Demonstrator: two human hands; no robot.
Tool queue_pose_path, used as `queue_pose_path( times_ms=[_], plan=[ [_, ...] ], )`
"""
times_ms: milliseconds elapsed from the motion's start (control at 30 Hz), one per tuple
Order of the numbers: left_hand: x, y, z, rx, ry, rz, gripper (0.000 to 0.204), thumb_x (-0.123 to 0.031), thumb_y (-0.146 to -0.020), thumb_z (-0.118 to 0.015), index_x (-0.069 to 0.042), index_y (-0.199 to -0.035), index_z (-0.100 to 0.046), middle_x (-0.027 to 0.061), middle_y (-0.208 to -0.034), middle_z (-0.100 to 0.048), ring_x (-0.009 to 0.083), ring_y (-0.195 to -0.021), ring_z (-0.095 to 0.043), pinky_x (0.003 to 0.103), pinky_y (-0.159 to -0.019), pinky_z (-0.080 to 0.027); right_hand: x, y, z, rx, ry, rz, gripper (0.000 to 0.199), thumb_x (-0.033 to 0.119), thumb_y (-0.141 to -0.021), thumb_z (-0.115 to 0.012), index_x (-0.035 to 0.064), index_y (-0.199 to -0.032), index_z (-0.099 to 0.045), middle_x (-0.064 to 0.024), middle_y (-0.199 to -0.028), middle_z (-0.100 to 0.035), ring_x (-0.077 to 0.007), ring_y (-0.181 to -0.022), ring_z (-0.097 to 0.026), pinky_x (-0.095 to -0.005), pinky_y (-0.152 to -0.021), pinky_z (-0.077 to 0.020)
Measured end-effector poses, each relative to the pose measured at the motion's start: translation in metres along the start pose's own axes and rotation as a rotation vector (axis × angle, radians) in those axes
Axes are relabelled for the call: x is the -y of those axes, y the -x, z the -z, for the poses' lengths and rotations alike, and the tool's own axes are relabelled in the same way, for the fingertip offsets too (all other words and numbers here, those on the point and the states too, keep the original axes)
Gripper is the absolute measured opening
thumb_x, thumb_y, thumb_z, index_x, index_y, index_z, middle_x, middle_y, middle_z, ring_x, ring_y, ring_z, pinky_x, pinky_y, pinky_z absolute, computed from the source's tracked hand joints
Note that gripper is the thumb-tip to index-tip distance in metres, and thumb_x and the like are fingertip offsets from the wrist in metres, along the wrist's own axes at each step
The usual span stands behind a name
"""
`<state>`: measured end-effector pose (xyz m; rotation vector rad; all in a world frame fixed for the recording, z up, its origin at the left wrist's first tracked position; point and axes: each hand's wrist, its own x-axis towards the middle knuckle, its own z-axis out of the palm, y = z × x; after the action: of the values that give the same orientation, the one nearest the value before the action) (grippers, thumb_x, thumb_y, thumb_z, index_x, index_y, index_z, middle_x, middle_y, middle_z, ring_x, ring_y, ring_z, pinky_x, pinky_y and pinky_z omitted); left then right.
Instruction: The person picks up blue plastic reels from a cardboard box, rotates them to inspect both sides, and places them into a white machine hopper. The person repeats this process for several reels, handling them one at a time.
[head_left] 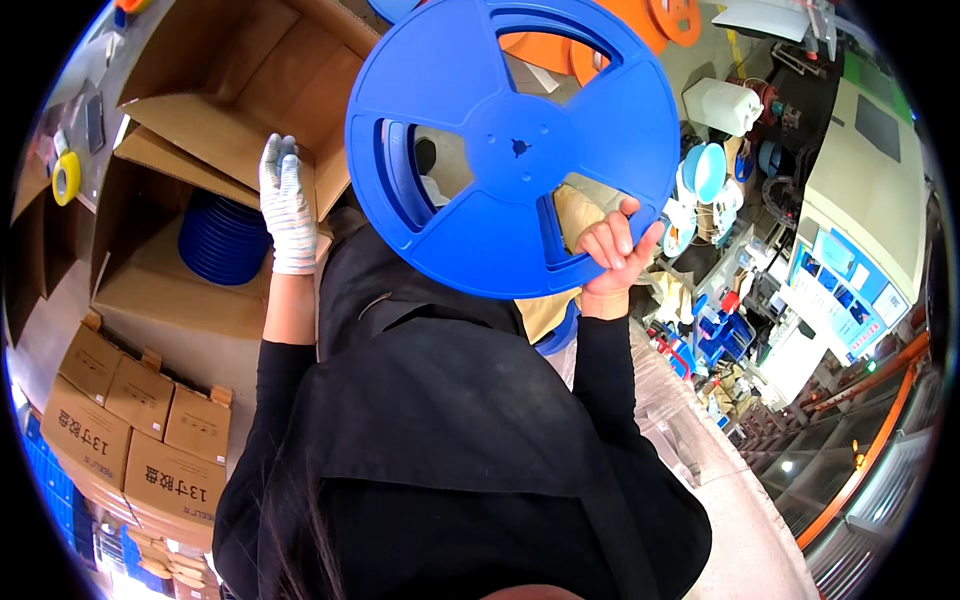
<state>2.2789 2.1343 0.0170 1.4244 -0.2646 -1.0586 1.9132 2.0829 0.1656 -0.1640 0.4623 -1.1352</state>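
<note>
A large blue plastic reel [500, 200] with cut-out windows fills the upper middle of the head view, its flange facing me. My right hand [620, 250] is bare and grips the reel's lower right rim, fingers through a window and thumb outside. My left hand [289, 215] wears a pale striped glove. Its fingers are stretched out together against the flap edge of an open cardboard box [205, 135]; whether the thumb presses the flap is hidden. Below that flap, a stack of blue reels [222, 240] sits inside another open carton [165, 295].
Closed cartons [165, 455] are stacked at the lower left. A yellow tape roll [66, 177] lies at the far left. Orange reels [635, 30] stand behind the blue one. On the right are a white jug [722, 106], cluttered parts and a pale machine [862, 190].
</note>
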Motion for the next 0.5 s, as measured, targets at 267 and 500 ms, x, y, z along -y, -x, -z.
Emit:
queue_pose_path(
  times_ms=[267,500],
  plan=[
    [-0.061,0.050,0.009,-0.016,-0.356,-0.398,0.039,-0.001,-0.095,-0.048,0.000,-0.134,-0.046,0.0108,-0.135,-0.050,0.0197,-0.127,-0.045,0.032,-0.108,-0.032,-0.047,-0.012,-0.026,0.081,0.055,-0.103,0.059,0.050,-0.091,-0.055,0.0008,-0.124,-0.052,-0.0040,-0.070,-0.053,-0.0101,-0.049,-0.042,-0.0247,-0.048,-0.0333],
    [-0.090,0.045,0.056,-0.131,-0.307,-0.499,0.035,-0.004,-0.089,-0.058,-0.001,-0.124,-0.056,0.0120,-0.124,-0.059,0.0226,-0.118,-0.054,0.032,-0.103,-0.038,-0.082,-0.002,-0.050,0.112,-0.052,-0.157,0.040,0.030,-0.093,-0.060,-0.0033,-0.115,-0.055,-0.0027,-0.059,-0.051,-0.0083,-0.044,-0.047,-0.0198,-0.041,-0.0354]
  ],
)
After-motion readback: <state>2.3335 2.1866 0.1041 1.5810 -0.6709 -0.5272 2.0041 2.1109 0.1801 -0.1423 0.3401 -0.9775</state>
